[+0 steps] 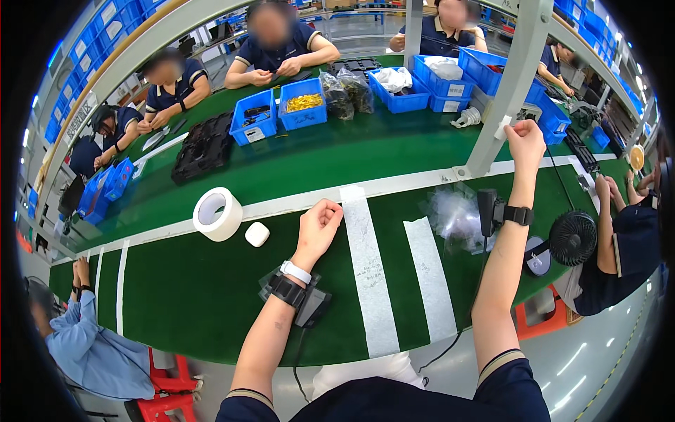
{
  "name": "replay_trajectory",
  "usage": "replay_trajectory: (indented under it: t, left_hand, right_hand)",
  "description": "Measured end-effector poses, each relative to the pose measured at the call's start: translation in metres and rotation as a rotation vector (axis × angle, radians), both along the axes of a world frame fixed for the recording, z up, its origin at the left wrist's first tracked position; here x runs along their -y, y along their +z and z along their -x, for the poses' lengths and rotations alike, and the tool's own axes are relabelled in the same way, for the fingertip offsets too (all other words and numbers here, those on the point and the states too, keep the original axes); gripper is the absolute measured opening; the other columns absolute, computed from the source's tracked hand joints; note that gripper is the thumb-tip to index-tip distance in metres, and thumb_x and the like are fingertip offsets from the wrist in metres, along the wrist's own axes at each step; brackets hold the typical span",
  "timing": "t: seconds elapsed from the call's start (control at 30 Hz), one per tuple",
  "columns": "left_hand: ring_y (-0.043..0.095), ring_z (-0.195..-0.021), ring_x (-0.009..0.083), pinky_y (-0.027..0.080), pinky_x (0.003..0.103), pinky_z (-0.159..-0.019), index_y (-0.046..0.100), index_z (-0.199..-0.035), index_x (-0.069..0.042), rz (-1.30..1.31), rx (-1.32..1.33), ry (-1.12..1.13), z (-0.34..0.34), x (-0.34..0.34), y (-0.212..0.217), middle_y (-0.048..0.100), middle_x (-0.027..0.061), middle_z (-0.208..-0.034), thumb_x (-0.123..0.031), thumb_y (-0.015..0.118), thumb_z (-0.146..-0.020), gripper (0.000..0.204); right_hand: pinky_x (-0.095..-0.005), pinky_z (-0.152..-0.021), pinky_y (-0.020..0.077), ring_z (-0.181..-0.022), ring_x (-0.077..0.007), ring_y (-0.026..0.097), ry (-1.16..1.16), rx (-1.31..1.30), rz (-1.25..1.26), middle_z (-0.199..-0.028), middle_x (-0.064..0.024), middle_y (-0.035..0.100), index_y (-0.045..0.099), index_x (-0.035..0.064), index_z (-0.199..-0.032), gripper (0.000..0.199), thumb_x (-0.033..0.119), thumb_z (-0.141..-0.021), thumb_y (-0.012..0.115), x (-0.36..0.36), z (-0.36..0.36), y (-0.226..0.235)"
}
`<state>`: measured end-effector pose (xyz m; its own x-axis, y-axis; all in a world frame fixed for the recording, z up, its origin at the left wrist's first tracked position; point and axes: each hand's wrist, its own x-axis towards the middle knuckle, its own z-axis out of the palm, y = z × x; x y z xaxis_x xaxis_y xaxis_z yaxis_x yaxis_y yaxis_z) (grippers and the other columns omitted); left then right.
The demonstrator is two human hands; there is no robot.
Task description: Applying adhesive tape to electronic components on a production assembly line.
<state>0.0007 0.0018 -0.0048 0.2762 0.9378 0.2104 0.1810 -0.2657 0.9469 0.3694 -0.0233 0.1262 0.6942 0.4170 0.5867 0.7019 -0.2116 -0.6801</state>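
A small strip of white tape (503, 127) was pinched in the raised right hand (526, 143) against the grey metal post (510, 88) near the green table's (211, 295) far edge. The left hand (320, 224) rested fisted, holding nothing visible, mid-table beside a small white rounded case (256, 234) and a white tape roll (217, 213). Blue plastic bins (304, 104) lined the far edge in a busy workshop.

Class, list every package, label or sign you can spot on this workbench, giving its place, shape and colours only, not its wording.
Clear plastic bags: crumpled heap on the green mat, left of the raised right hand.
Dark filled bags: two, between the blue bins.
White labels: small rectangles on blue bin fronts.
White tag: on the grey post, by the right hand.
The left hand is a fist, on the mat.
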Motion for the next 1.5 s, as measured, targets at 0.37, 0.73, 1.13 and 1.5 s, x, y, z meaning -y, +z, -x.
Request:
replay_trajectory:
  t: [0.37, 0.73, 1.13, 1.5]
  left_hand:
    - [0.043, -0.053, 0.0020, 0.036, 0.018, -0.049, 0.056, -0.080, -0.001, -0.038, 0.010, 0.015, 0.000, 0.002, 0.003, 0.050, -0.0027, -0.060, -0.006, 0.057, -0.080, 0.006]
    - [0.043, -0.054, 0.0015, 0.036, 0.017, -0.049, 0.056, -0.080, -0.001, -0.030, 0.028, 0.005, -0.001, 0.003, 0.006, 0.050, -0.0034, -0.061, -0.005, 0.057, -0.080, 0.005]
    - [0.046, -0.056, 0.0018, 0.038, 0.017, -0.051, 0.056, -0.080, -0.001, 0.062, 0.022, 0.001, -0.003, 0.005, 0.010, 0.053, -0.0022, -0.063, -0.005, 0.058, -0.080, 0.005]
    - [0.046, -0.055, 0.0020, 0.037, 0.016, -0.051, 0.055, -0.081, -0.001, 0.079, -0.022, 0.018, -0.004, 0.006, 0.014, 0.052, -0.0028, -0.062, -0.005, 0.057, -0.081, 0.004]
  right_hand:
    - [-0.0317, -0.066, 0.0470, -0.068, -0.0234, 0.061, 0.022, 0.000, -0.086, -0.070, -0.0099, 0.062, 0.057, 0.0035, -0.074, 0.018, 0.015, -0.065, 0.066, -0.003, 0.001, -0.004]
    - [-0.0282, -0.059, 0.0462, -0.058, -0.0170, 0.058, 0.067, -0.017, -0.097, -0.062, -0.0080, 0.059, 0.056, 0.0019, -0.072, 0.016, 0.010, -0.062, 0.066, 0.005, 0.001, 0.003]
    - [-0.0303, -0.061, 0.0471, -0.063, -0.0207, 0.062, 0.060, -0.074, -0.155, -0.066, -0.0105, 0.063, 0.051, 0.0011, -0.082, 0.025, 0.007, -0.063, 0.067, 0.013, 0.004, 0.011]
    - [-0.0305, -0.059, 0.0471, -0.060, -0.0200, 0.061, 0.003, -0.018, -0.276, -0.067, -0.0103, 0.060, 0.050, 0.0006, -0.078, 0.017, 0.006, -0.069, 0.063, -0.005, 0.002, -0.005]
